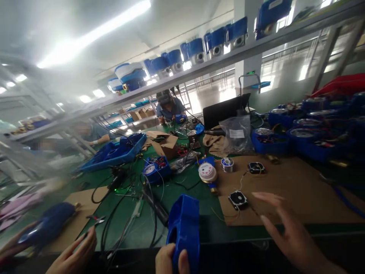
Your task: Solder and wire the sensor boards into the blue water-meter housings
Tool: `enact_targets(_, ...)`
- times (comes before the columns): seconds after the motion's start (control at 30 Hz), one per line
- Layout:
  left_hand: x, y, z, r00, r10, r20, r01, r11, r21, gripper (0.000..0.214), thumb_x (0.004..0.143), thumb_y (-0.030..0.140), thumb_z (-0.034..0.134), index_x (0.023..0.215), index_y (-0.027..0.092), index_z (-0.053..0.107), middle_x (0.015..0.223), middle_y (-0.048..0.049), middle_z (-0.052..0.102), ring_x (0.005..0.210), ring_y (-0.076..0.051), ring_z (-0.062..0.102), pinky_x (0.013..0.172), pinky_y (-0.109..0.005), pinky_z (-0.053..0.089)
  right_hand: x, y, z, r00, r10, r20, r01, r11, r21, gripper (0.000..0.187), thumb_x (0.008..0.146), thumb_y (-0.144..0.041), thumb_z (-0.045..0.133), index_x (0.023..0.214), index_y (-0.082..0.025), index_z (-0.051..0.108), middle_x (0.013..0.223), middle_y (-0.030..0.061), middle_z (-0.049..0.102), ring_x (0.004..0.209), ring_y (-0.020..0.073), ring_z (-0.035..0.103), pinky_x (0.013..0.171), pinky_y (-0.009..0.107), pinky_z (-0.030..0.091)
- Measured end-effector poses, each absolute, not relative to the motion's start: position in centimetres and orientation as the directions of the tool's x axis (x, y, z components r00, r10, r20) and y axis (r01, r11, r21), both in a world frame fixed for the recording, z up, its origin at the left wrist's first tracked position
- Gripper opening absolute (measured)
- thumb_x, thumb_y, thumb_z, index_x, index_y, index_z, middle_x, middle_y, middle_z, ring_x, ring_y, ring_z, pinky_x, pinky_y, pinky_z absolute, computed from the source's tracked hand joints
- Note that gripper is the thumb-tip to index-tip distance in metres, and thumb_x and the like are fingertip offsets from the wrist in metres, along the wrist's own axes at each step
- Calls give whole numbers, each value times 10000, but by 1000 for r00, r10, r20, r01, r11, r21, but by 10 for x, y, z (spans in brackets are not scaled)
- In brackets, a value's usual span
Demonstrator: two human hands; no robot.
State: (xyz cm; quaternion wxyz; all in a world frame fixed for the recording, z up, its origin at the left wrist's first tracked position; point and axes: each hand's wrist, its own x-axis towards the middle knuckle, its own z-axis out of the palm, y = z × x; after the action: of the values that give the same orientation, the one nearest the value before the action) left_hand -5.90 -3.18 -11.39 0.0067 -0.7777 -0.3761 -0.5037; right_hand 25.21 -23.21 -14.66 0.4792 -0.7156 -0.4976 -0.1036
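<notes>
Blue plastic housing (184, 228) sits clamped in our left grip (169, 260) while our open right grip (289, 230) hovers over the green worktop (182, 190).

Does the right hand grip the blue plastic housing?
No, the right hand is open above the cardboard sheet, while the blue plastic housing sits in the hand at bottom centre.
</notes>
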Motion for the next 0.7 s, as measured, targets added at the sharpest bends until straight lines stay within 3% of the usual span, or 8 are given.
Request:
enact_targets(0.07, -16, -68, -145, 279, 557, 782, 607, -733, 306, 301, 878, 494, 524, 946, 229, 648, 896, -62, 678, 864, -252, 647, 772, -419, 530, 264, -215, -137, 345, 780, 522, 847, -19, -531, 409, 949, -307, 439, 1352, -308, 372, 1308, 72, 529, 1243, 279, 482, 1032, 550, 456)
enact_targets(0.13, 10, -83, -158, 401, 499, 768, 623, -763, 171, 242, 915, 416, 524, 948, 193, 611, 832, -50, 656, 838, -234, 619, 853, -420, 477, 278, -197, -132, 219, 902, 371, 885, -24, -465, 543, 897, -247, 509, 1413, -210, 341, 1389, 108, 476, 1299, 283, 422, 1093, 541, 378)
enact_targets(0.23, 24, -82, -158, 527, 474, 705, 631, -774, 49, 144, 947, 298, 486, 946, 183, 573, 791, -16, 628, 816, -211, 593, 926, -417, 405, 295, -178, -126, 145, 953, 268, 907, -19, -421, 540, 726, -126, 631, 1260, -143, 548, 1242, 129, 592, 1180, 323, 509, 1033, 527, 402)
enact_targets(0.33, 27, -80, -159, 504, 538, 676, 640, -758, 126, 115, 951, 234, 465, 933, 197, 572, 815, 0, 631, 836, -193, 598, 987, -437, 359, 298, -173, -104, 121, 961, 247, 907, -6, -421, 338, 660, -128, 688, 995, -170, 659, 996, 75, 662, 979, 292, 584, 912, 461, 450)
enact_targets(0.47, 18, -72, -163, 429, 522, 737, 634, -756, 166, 145, 928, 300, 502, 935, 211, 616, 832, -29, 654, 883, -207, 629, 994, -455, 409, 267, -164, -43, 100, 953, 287, 887, 45, -459, 327, 706, -246, 711, 1025, -216, 644, 1029, 29, 651, 969, 240, 580, 879, 377, 431)
enact_targets(0.53, -4, -54, -156, 393, 529, 752, 628, -752, 201, 177, 903, 359, 542, 953, 214, 631, 848, -51, 661, 927, -224, 641, 982, -464, 450, 235, -143, -5, 40, 924, 381, 865, 159, -477, 339, 705, -261, 713, 1036, -223, 648, 1023, 21, 655, 957, 232, 584, 875, 353, 414)
enact_targets(0.63, -61, -16, -131, 359, 618, 700, 591, -731, 342, 213, 874, 402, 583, 985, 229, 640, 895, -71, 667, 993, -247, 648, 971, -501, 490, 166, -89, 46, -129, 868, 480, 808, 373, -456, 328, 703, -307, 754, 1002, -214, 657, 974, 5, 674, 942, 211, 594, 873, 325, 397)
enact_targets(0.7, -106, 7, -109, 343, 667, 661, 582, -704, 408, 222, 861, 408, 602, 1003, 242, 643, 927, -81, 670, 1038, -262, 645, 961, -526, 507, 112, -45, 70, -280, 857, 432, 798, 458, -392, 348, 721, -352, 752, 1016, -196, 656, 985, 17, 687, 948, 220, 603, 865, 332, 392)
